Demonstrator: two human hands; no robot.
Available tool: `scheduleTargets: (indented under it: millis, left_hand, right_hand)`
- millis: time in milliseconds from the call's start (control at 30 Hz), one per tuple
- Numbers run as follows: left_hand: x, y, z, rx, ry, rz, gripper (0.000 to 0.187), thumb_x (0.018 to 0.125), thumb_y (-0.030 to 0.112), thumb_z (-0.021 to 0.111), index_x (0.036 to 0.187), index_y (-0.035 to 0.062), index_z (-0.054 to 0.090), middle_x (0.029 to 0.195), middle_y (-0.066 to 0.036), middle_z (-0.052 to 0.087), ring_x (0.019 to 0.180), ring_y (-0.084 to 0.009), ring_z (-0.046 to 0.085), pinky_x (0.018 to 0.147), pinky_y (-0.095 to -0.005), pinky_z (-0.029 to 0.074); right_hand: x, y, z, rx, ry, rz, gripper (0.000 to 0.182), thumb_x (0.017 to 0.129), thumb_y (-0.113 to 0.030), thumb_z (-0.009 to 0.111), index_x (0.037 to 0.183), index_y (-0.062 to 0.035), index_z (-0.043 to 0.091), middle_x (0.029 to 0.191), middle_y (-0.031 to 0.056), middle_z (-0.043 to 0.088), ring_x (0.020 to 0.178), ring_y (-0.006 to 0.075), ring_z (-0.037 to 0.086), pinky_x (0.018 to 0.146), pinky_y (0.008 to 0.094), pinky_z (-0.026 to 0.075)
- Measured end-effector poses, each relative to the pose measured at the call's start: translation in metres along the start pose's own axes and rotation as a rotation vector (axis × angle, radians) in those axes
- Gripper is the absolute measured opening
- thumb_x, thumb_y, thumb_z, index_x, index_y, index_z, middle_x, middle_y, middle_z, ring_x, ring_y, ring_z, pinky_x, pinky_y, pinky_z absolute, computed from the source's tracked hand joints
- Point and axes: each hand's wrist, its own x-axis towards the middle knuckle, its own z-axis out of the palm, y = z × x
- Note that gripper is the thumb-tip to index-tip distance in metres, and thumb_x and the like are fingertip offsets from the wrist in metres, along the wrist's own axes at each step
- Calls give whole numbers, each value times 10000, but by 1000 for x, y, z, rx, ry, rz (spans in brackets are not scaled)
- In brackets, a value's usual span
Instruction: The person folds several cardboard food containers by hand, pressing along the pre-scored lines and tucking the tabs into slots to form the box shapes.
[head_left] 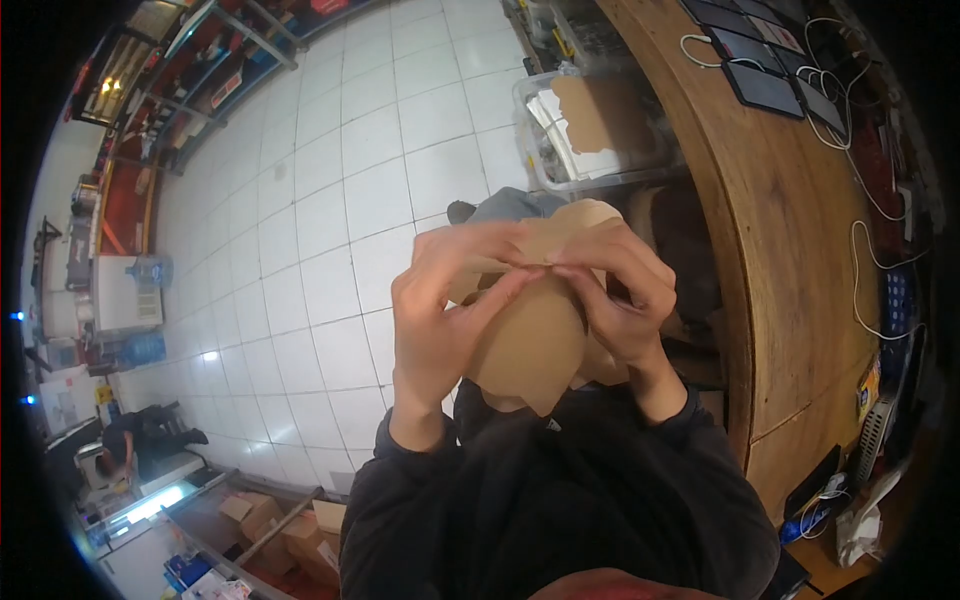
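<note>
A tan sheet of paper or card, bent and with uneven edges, is held up in front of my body. My left hand pinches its upper part between thumb and fingers. Right beside it, my right hand pinches the same piece, the two thumbs nearly touching. More of the tan material rises behind the fingers and shows below my right hand. The fingertips hide the exact spot where they meet.
To the right runs a wooden table with several dark tablets and white cables. Ahead is a clear plastic bin holding torn cardboard. Cardboard boxes lie at lower left; a person is at far left.
</note>
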Motion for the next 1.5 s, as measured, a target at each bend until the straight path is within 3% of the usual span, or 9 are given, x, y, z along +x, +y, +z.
scheduleTargets:
  millis: [267,400,467,500,600,833,1100,1333,1500]
  left_hand:
    - [17,-2,-6,282,-139,205,176,725,104,766,890,92,708,820,-19,666,846,-159,603,851,-334,322]
    - [5,-18,16,554,323,305,585,744,178,792,1251,52,529,1255,-126,541,1139,-261,516,995,-378,359]
    - [-12,-29,22,-458,297,-233,599,827,198,716,1330,39,433,1298,-129,486,1171,-266,492,1019,-384,371]
    - [-18,-27,11,-765,76,-400,548,888,187,640,1351,21,398,1298,-121,487,1208,-223,468,1000,-370,399]
    - [-37,-34,18,-777,-183,-718,449,918,176,629,1299,9,462,1211,-82,542,1149,-176,502,940,-301,441]
    - [-28,-31,27,-793,-137,-844,416,921,161,626,1276,-2,482,1165,-77,585,1056,-161,572,872,-291,486]
    - [-33,-41,33,-803,-70,-813,411,905,150,643,1256,-10,502,1149,-93,602,1035,-177,594,860,-303,501]
    - [-31,-40,34,-871,-96,-857,416,898,149,652,1257,-6,509,1148,-93,605,1040,-183,597,859,-307,504]
    - [-41,-47,38,-871,-90,-957,422,911,166,636,1274,-1,499,1158,-87,602,1053,-180,593,875,-305,499]
  right_hand:
    - [-3,-6,7,57,42,270,158,807,52,667,956,11,699,919,101,705,834,191,669,747,262,511]
    - [-8,6,8,-42,244,267,202,839,45,649,1032,11,699,963,122,721,852,153,682,773,259,521]
    - [-11,16,7,-43,283,243,219,839,52,644,1048,10,695,971,127,720,845,151,685,760,252,523]
    - [-12,19,7,-39,316,224,236,840,59,639,1065,9,692,979,131,718,839,149,688,748,244,525]
    - [-15,15,10,-166,191,215,246,844,78,619,1077,24,682,996,140,714,844,161,696,746,241,528]
    - [-14,30,5,-174,199,95,304,810,113,601,1081,5,687,1026,155,703,900,205,697,779,289,546]
    - [-15,39,-17,-350,-198,-155,354,715,106,626,1037,-24,697,1044,128,620,1018,276,659,801,334,558]
    - [-4,25,-18,-378,-173,62,315,729,91,655,1020,-27,670,978,128,602,955,273,661,770,348,549]
    - [-1,26,-29,-311,-428,25,262,728,97,637,959,-25,654,971,119,605,970,291,639,807,372,531]
